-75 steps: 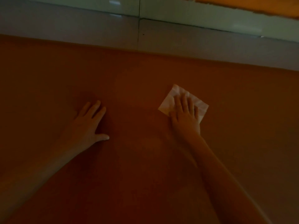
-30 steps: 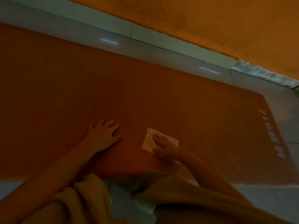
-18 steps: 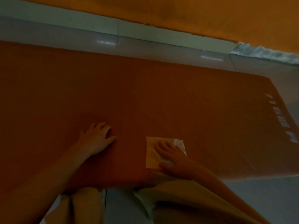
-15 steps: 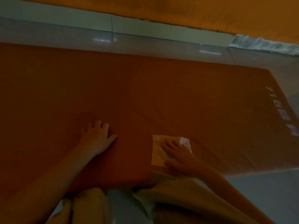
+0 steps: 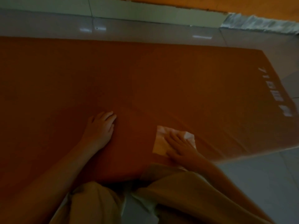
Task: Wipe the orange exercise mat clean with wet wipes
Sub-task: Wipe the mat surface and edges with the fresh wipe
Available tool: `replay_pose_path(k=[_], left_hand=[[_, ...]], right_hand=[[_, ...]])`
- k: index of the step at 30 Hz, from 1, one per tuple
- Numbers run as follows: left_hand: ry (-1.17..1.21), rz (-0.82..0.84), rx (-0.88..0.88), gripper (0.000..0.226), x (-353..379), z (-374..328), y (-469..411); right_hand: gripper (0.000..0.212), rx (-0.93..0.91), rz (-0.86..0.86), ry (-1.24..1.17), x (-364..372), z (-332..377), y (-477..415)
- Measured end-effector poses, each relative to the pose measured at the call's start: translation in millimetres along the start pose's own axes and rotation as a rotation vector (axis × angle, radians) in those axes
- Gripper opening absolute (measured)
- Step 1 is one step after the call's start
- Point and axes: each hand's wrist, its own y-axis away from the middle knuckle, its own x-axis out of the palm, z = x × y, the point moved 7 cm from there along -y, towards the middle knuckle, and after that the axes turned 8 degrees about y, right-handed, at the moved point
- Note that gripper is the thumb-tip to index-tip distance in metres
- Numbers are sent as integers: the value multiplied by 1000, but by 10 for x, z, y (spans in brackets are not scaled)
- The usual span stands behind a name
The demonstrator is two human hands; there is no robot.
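Relative to the earliest frame, the right hand [image 5: 179,147] and the wet wipe [image 5: 159,143] beneath it have been drawn back across the orange exercise mat [image 5: 145,78] to its near edge, just ahead of the person's right knee [image 5: 186,188]; over the last half second their place beside the left hand [image 5: 100,126] is little changed. The right hand is laid flat, its fingers extended and slightly spread, and the wipe is pressed against the mat rather than grasped. A pale corner of the wipe is exposed beyond the fingertips, and a wider part is exposed on the thumb side. The left hand is rested palm down on the mat, apart from the wipe, with the fingers close together and nothing held. Blurred white lettering [image 5: 275,92] is printed on the mat well to the outer side of the right hand. Glossy floor tiles [image 5: 145,31] are seen beyond both hands, past the far edge of the mat, bounded by a pale skirting [image 5: 145,11].
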Motion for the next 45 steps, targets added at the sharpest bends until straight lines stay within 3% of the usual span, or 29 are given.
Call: replay_pose_path(k=[4, 8, 10, 13, 16, 18, 22, 24, 26, 30, 32, 38, 45], left_hand=[[-6, 61, -65, 57, 6, -93, -56], [-73, 47, -73, 62, 62, -140, -10], [-67, 41, -84, 62, 81, -126, 24], [-75, 35, -62, 60, 88, -142, 50], [-126, 37, 52, 62, 97, -193, 28], [-95, 77, 66, 65, 133, -180, 10], [-100, 92, 47, 71, 152, -191, 19], [-95, 90, 43, 73, 151, -192, 8], [-73, 74, 57, 80, 141, -190, -8], [-61, 68, 85, 87, 138, -184, -27], [-66, 55, 89, 87, 140, -193, -25], [-57, 47, 96, 75, 165, -168, -32], [-64, 119, 88, 83, 90, -220, -97]], right_hand=[[61, 128, -66, -6, -40, -115, -121], [62, -97, -44, 28, 73, 152, -1], [77, -152, -40, 38, 101, 90, 110], [94, -58, -63, 63, 19, -232, -34], [71, 61, -101, 28, -177, -325, -395], [61, 9, -130, 32, -280, -116, -539], [64, -202, -127, 91, -234, 360, -365], [70, -223, -98, 50, -218, 350, -241], [73, -169, -90, 52, -226, 184, -274], [55, 95, -203, 88, -415, -160, -695], [55, 126, -222, 104, -500, -98, -929], [53, -252, -176, 107, -356, 392, -779], [56, 80, -191, 107, -620, -483, -1249]])
